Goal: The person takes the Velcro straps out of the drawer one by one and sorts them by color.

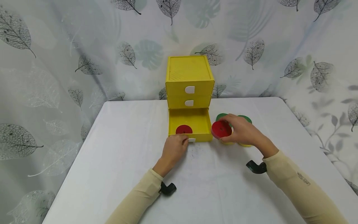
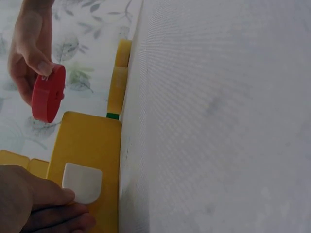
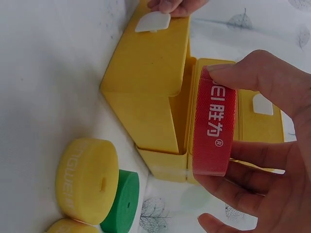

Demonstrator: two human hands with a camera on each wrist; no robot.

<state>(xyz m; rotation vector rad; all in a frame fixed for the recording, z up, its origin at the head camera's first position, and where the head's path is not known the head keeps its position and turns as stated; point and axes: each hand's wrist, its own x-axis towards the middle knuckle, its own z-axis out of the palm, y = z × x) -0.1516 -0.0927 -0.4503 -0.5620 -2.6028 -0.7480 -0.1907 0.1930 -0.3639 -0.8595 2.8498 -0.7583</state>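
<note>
My right hand (image 1: 244, 132) grips a red roll of tape (image 1: 221, 129), thumb on one side and fingers on the other, just off the right front corner of a pulled-out yellow drawer (image 1: 200, 119). White lettering runs along the roll's edge in the right wrist view. A second red roll (image 1: 184, 128) lies inside the drawer at its front left. My left hand (image 1: 174, 147) is at the drawer's front, thumb and fingers pinching its white handle (image 2: 83, 182). Right of the drawer, partly behind my right hand, stand yellow rolls (image 3: 87, 180) and green rolls (image 3: 121, 201).
The open drawer is the lowest of a yellow drawer cabinet (image 1: 190, 69), whose two upper drawers are closed. It stands at the back of a white-covered table (image 1: 128, 149), against a leaf-patterned curtain (image 1: 145, 34). Black wrist-worn pieces (image 1: 167, 189) extend from both sleeves.
</note>
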